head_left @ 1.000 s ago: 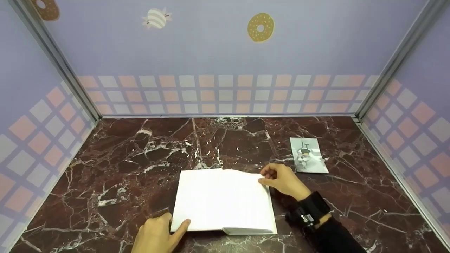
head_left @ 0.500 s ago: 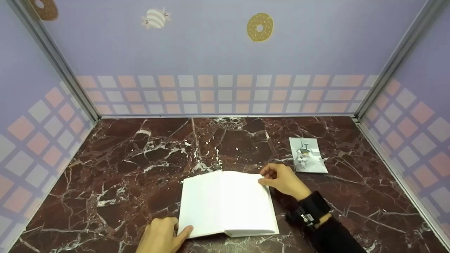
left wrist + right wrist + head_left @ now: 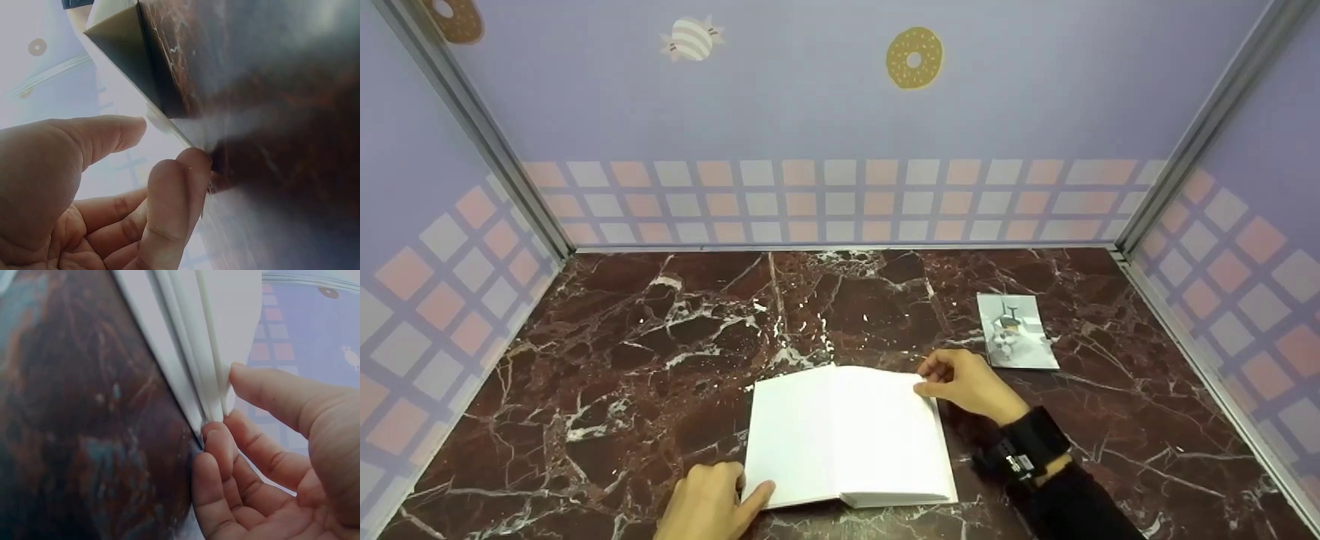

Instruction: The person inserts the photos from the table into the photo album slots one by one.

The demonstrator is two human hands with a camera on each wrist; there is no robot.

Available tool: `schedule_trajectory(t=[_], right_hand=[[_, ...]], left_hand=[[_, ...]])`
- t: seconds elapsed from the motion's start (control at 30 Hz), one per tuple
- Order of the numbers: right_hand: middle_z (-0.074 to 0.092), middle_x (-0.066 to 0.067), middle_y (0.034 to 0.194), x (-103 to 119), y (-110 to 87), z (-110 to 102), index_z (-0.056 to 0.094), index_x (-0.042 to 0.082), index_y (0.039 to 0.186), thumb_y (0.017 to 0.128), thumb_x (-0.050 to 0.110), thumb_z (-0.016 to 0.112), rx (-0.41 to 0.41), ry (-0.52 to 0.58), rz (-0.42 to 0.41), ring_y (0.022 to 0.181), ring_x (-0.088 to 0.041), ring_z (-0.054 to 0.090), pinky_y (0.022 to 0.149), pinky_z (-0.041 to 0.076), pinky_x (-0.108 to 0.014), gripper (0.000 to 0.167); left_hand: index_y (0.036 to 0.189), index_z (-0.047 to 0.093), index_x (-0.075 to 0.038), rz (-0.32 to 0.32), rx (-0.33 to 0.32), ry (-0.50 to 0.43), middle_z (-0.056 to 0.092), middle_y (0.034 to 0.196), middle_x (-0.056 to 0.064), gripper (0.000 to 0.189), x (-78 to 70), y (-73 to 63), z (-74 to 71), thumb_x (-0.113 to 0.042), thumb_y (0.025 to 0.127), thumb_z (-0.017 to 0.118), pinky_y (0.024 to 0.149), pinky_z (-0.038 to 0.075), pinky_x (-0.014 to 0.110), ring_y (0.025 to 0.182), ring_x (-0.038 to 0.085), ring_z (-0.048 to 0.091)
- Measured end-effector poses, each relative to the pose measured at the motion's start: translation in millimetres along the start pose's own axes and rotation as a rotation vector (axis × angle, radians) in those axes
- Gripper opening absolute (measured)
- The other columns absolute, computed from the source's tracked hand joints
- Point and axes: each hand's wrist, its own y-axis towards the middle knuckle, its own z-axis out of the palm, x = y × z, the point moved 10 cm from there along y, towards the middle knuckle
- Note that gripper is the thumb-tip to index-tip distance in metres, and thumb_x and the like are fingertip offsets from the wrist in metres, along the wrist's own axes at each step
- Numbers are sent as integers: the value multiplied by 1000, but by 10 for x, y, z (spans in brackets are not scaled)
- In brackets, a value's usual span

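Note:
An open book (image 3: 799,442) with bright, blank-looking pages lies in the middle of the head view. At its lower left corner my left hand (image 3: 705,502) holds the left side, thumb over the page and fingers at the edge. That side is tilted up off the table, as the cover (image 3: 126,56) in the left wrist view shows. My right hand (image 3: 971,386) pinches the upper right corner. In the right wrist view its thumb (image 3: 270,391) is against the page, with fingers at the edges of the page stack (image 3: 174,332). Any print is washed out.
A small grey-white booklet or card (image 3: 1018,331) with a picture lies right of the book, beyond my right hand. The dark red marble table (image 3: 645,390) is bounded by lilac panels (image 3: 840,120) at the back and both sides.
The left side of the book has risen from nearly flat to a tilt, and my left hand has shifted slightly right with it. My right hand stays at the upper right corner.

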Motion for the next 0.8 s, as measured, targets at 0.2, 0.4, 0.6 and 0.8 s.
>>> schedule_trajectory(t=[0.2, 0.4, 0.6, 0.8], right_hand=[[70, -2, 89, -21, -19, -13, 74, 9, 102, 92, 25, 85, -2, -9, 13, 79, -14, 61, 68, 49, -22, 22], [70, -2, 88, -31, -42, -56, 75, 10, 102, 92, 25, 85, -7, -4, 24, 78, -14, 60, 65, 48, -21, 21], [74, -5, 91, -56, -39, -320, 75, 7, 104, 95, 27, 82, -82, -11, 33, 78, -13, 62, 70, 50, -22, 22], [77, -11, 96, -294, -35, -850, 75, 5, 110, 97, 32, 79, -220, -117, 133, 81, -17, 67, 78, 54, -31, 30]], left_hand=[[63, 62, -13, 28, 18, 49, 63, 60, 1, 46, 40, 84, 2, -43, 86, 88, 57, 56, 45, 55, 20, 60], [72, 65, -12, 143, -77, 78, 66, 69, 2, 35, -220, 152, -265, -34, 86, 89, 59, 58, 50, 61, 27, 67], [112, 77, -4, 396, -162, 72, 77, 108, 15, 40, -858, 168, -314, -35, 88, 87, 80, 67, 47, 90, 32, 77], [134, 70, -1, 569, -113, 100, 66, 144, 26, 60, -1225, 270, -58, -43, 93, 81, 102, 62, 52, 128, 40, 70]])
